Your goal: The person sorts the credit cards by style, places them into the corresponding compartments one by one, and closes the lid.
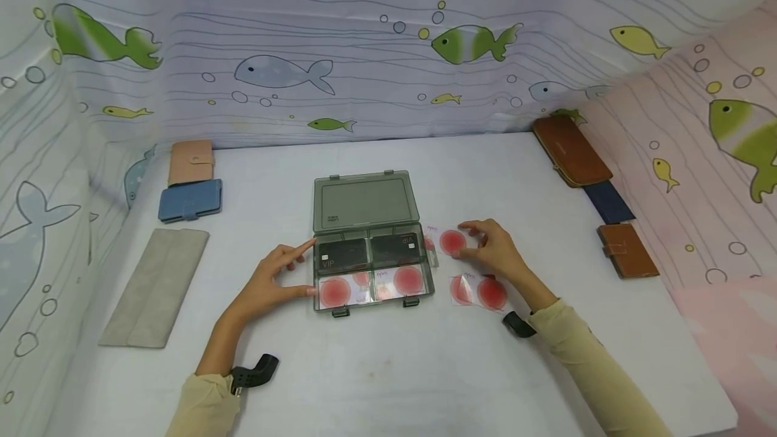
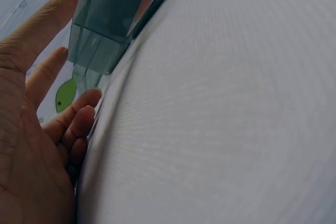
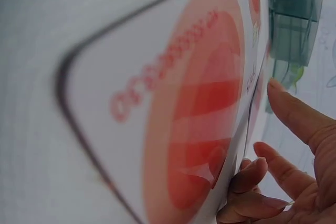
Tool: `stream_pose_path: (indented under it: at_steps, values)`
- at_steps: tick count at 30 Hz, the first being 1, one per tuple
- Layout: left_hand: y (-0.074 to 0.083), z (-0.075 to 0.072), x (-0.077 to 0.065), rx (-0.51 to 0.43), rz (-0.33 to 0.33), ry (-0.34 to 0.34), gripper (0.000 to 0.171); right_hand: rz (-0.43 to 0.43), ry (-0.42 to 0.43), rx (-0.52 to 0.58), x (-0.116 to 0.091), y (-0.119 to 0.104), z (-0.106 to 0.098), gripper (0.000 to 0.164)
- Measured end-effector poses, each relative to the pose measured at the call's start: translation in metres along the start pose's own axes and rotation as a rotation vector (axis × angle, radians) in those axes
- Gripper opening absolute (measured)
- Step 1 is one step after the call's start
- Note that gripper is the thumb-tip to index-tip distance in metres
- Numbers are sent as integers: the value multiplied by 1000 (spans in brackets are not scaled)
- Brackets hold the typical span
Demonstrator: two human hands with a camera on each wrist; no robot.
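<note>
An open, see-through grey-green card case [image 1: 366,201] sits mid-table, its lid laid back. Two black VIP cards [image 1: 342,255] fill its back compartments, and cards with red circles [image 1: 336,292] are in the front ones. My left hand [image 1: 270,282] touches the case's left side, index finger and thumb stretched apart along it. Beside the case's right side, my right hand [image 1: 494,248] holds a red-circle card [image 1: 451,241] by its opposite edges between finger and thumb. Below that hand lie overlapping red-circle cards [image 1: 479,292], large and close in the right wrist view.
On the left are a tan wallet [image 1: 191,160], a blue wallet [image 1: 191,201] and a long grey wallet [image 1: 154,288]. At the right edge lie a long brown wallet [image 1: 570,150], a navy piece [image 1: 610,202] and a small brown wallet [image 1: 628,251]. Fish-print cloth surrounds the table.
</note>
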State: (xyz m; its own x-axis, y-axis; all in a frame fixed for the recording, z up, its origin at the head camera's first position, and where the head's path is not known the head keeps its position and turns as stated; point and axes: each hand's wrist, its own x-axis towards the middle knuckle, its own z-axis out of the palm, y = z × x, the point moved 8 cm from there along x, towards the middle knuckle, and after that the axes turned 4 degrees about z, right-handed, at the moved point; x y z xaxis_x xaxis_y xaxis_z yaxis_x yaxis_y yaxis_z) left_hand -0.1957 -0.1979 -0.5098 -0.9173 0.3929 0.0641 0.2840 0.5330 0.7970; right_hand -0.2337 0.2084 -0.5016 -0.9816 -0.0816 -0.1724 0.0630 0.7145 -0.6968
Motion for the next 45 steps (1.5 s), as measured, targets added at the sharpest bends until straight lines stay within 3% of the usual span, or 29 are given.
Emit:
stream_pose_path:
  at_steps: [7,14,20,29,32,36,45]
  values:
    - [1,-1,-1,3,11,7,90,9,-21,-29,0,-1,2,49]
    - [14,-1,-1,11,12,2,88,6,-25,2,0,1,4,47]
    - [26,-2,-1,-14,4,8,85,1,-28,112,-3,2,4,41]
    - [3,0,-1,5,17,11,88,95,-40,378,-13,6,-10,39]
    - [2,0,-1,-4,27,14,88,107,-55,451,-18,-1,-15,38]
    - [2,0,-2,6,35,16,88,91,-114,470,-25,-16,-13,40]
    - [3,-1,-1,0,23,13,88,-41,-276,462,-38,-55,20,38]
